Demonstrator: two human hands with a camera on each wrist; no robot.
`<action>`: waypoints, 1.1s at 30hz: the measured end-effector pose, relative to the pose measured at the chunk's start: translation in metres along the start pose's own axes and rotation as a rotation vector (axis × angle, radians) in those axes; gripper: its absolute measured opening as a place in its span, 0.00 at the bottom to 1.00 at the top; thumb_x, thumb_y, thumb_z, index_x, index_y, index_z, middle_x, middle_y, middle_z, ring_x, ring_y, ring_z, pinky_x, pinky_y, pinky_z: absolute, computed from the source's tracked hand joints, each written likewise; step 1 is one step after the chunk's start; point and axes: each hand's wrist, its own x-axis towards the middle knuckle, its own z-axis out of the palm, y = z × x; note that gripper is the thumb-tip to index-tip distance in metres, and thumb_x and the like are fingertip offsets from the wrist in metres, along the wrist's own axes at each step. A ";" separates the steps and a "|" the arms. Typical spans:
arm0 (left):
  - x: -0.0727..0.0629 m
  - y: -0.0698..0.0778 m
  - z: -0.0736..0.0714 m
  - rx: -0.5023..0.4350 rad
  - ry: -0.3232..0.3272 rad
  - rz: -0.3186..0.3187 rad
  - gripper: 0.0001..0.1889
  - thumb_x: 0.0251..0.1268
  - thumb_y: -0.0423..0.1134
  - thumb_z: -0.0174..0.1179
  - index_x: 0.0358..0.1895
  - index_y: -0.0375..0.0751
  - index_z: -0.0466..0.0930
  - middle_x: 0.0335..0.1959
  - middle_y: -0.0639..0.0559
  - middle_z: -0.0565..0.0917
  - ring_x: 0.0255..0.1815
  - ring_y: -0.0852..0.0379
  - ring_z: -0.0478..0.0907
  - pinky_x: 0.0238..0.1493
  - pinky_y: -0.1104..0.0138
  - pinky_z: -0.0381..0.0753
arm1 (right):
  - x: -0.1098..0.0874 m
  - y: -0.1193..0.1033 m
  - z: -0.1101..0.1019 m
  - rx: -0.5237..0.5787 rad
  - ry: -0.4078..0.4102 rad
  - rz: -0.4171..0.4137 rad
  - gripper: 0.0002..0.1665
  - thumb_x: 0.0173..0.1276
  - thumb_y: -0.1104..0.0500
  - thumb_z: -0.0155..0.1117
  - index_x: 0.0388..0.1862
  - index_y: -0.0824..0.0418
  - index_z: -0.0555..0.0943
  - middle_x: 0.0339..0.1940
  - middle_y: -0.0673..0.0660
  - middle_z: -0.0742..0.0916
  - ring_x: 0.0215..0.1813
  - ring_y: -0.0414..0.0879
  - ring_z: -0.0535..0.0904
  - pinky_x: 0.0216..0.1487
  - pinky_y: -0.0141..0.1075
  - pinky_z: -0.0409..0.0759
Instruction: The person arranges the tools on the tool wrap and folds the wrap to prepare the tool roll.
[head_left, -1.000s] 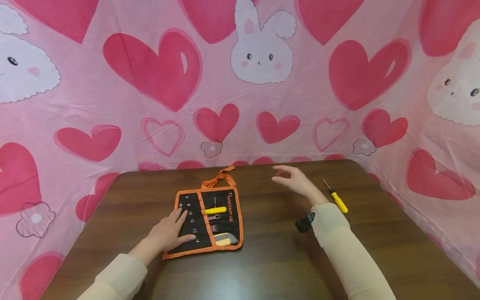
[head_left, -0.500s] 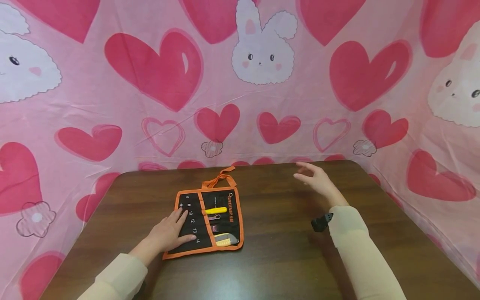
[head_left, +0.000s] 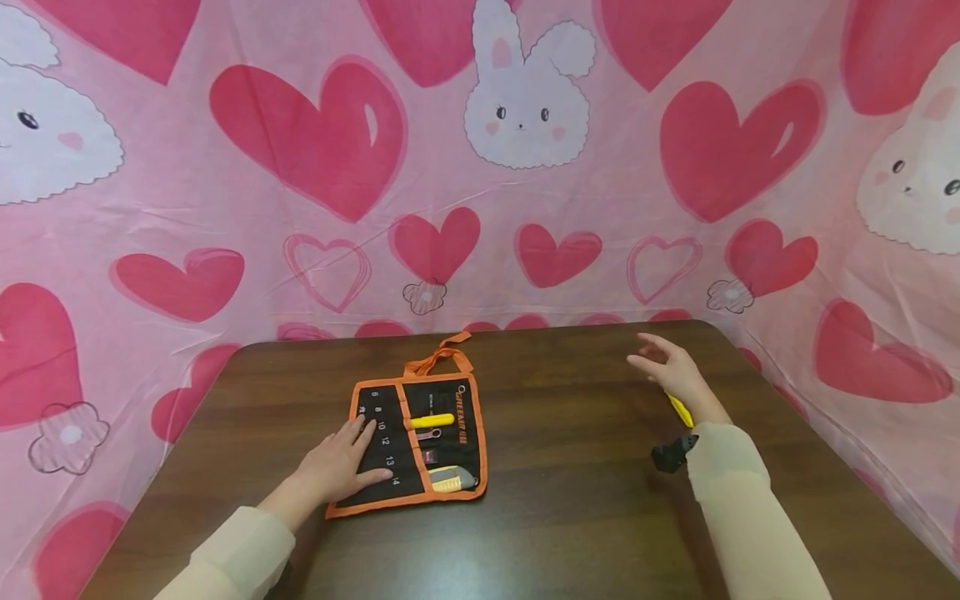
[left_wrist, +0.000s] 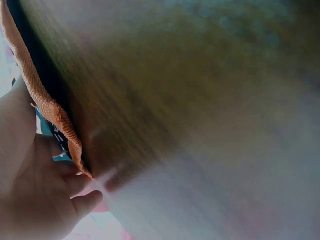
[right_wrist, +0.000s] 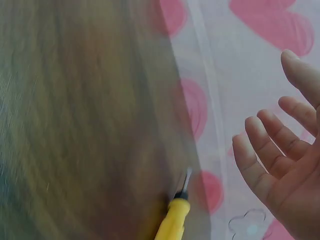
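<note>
A black tool pouch [head_left: 382, 454] with orange edging lies spread on the table, numbers printed down its left part. My left hand [head_left: 335, 468] rests on that left part with fingers spread; the left wrist view shows the pouch's orange edge [left_wrist: 50, 107] beside the palm. In the pouch's right part sit a yellow handle [head_left: 433, 422], a small wrench [head_left: 429, 434] and a utility knife [head_left: 452, 479]. My right hand [head_left: 678, 375] hovers at the right, fingers loosely bent and holding nothing. Under it lies a screwdriver [right_wrist: 173, 220] with a yellow handle, partly hidden in the head view.
Orange tie straps [head_left: 438, 358] trail from the pouch's far edge. The dark wooden table [head_left: 540, 500] reaches back to a pink cloth backdrop [head_left: 330, 150] with hearts and rabbits. A black camera [head_left: 672, 454] is worn on the right wrist.
My right hand has moved rightward from near the table's middle to over the screwdriver, now covering part of it. The left hand and pouch stay as they were.
</note>
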 end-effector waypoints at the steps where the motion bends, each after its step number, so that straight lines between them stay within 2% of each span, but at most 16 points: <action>1: 0.000 0.000 0.000 0.000 0.000 0.000 0.49 0.51 0.68 0.55 0.67 0.31 0.59 0.67 0.31 0.57 0.65 0.34 0.56 0.60 0.43 0.59 | -0.002 0.003 -0.002 -0.007 -0.001 0.008 0.36 0.67 0.50 0.58 0.67 0.69 0.61 0.52 0.72 0.74 0.51 0.63 0.72 0.41 0.39 0.80; 5: 0.000 0.000 0.000 -0.003 -0.002 0.001 0.50 0.51 0.68 0.55 0.67 0.31 0.58 0.67 0.31 0.57 0.65 0.34 0.56 0.60 0.43 0.59 | -0.008 0.016 -0.008 0.017 -0.012 0.071 0.39 0.67 0.47 0.57 0.68 0.68 0.59 0.56 0.73 0.71 0.54 0.65 0.69 0.47 0.46 0.78; 8: 0.000 0.000 0.000 -0.002 0.003 0.004 0.49 0.51 0.68 0.55 0.67 0.31 0.58 0.67 0.31 0.57 0.65 0.34 0.55 0.60 0.43 0.58 | -0.011 0.024 -0.012 0.046 -0.017 0.135 0.42 0.66 0.44 0.57 0.69 0.66 0.58 0.59 0.74 0.68 0.57 0.66 0.67 0.54 0.52 0.72; 12: 0.000 0.001 0.000 0.001 0.010 0.008 0.49 0.51 0.67 0.56 0.67 0.31 0.58 0.67 0.31 0.57 0.65 0.34 0.55 0.60 0.43 0.59 | -0.016 0.034 -0.017 0.025 -0.019 0.179 0.43 0.66 0.44 0.56 0.69 0.68 0.57 0.61 0.75 0.67 0.58 0.68 0.66 0.56 0.54 0.68; 15: 0.000 0.001 0.000 0.006 0.012 0.009 0.49 0.51 0.67 0.55 0.67 0.31 0.58 0.67 0.31 0.57 0.65 0.34 0.55 0.60 0.43 0.59 | -0.021 0.042 -0.019 -0.015 -0.017 0.188 0.41 0.67 0.45 0.56 0.68 0.71 0.58 0.58 0.76 0.69 0.54 0.67 0.69 0.51 0.50 0.74; 18: 0.001 0.001 0.000 0.011 0.012 0.007 0.49 0.52 0.68 0.55 0.67 0.31 0.58 0.67 0.31 0.56 0.66 0.34 0.55 0.60 0.43 0.59 | -0.024 0.050 -0.019 -0.032 -0.011 0.194 0.40 0.67 0.47 0.58 0.66 0.73 0.60 0.54 0.75 0.71 0.47 0.62 0.72 0.41 0.41 0.80; 21: 0.001 0.000 0.001 0.014 0.012 0.007 0.49 0.51 0.68 0.55 0.67 0.31 0.58 0.67 0.31 0.57 0.66 0.34 0.55 0.60 0.43 0.59 | -0.027 0.056 -0.018 -0.057 -0.012 0.203 0.39 0.67 0.48 0.58 0.65 0.74 0.61 0.53 0.76 0.72 0.41 0.56 0.73 0.32 0.34 0.79; 24: 0.001 0.000 0.001 0.016 0.010 0.003 0.50 0.51 0.68 0.55 0.67 0.31 0.58 0.67 0.31 0.57 0.66 0.34 0.55 0.60 0.43 0.59 | -0.028 0.059 -0.018 -0.084 -0.020 0.217 0.37 0.67 0.50 0.59 0.63 0.75 0.62 0.52 0.77 0.72 0.37 0.54 0.74 0.28 0.34 0.78; 29: 0.002 -0.001 0.002 0.016 0.014 0.003 0.50 0.51 0.68 0.55 0.67 0.31 0.58 0.67 0.31 0.57 0.66 0.34 0.55 0.60 0.43 0.59 | -0.030 0.066 -0.016 -0.105 -0.032 0.242 0.35 0.65 0.53 0.61 0.61 0.76 0.64 0.50 0.77 0.73 0.40 0.58 0.74 0.32 0.35 0.79; 33: 0.002 -0.001 0.002 0.015 0.014 0.004 0.50 0.51 0.69 0.54 0.67 0.31 0.58 0.67 0.31 0.57 0.66 0.34 0.55 0.60 0.43 0.59 | -0.032 0.070 -0.016 -0.099 -0.050 0.286 0.33 0.65 0.56 0.61 0.60 0.77 0.65 0.51 0.77 0.73 0.46 0.61 0.73 0.41 0.39 0.79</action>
